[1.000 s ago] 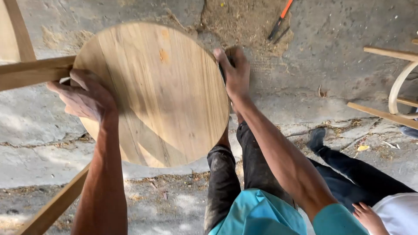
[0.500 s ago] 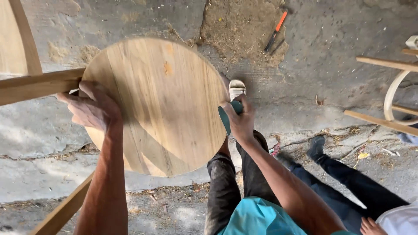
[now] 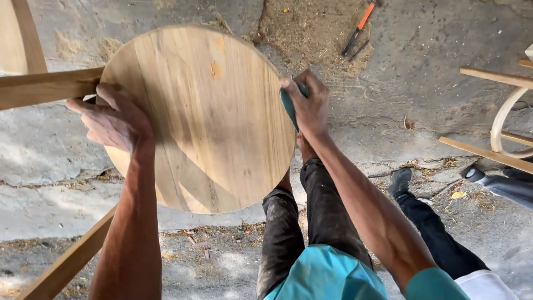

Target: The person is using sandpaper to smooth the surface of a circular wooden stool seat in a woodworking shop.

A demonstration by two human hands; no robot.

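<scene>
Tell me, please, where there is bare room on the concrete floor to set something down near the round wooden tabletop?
Bare concrete lies right of the orange-handled tool, above the pale wooden frame pieces. Another patch sits left of the round wooden tabletop, below the wooden beam. Below the tabletop, legs crowd it.

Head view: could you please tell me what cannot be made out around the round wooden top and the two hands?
- Teal block: mostly hidden by the right hand; its shape is unclear.
- Round wooden top: left edge covered by the left hand; underside unseen.
- Orange-handled tool: too small to identify.
- Wooden rail: cut off by the left edge.
</scene>
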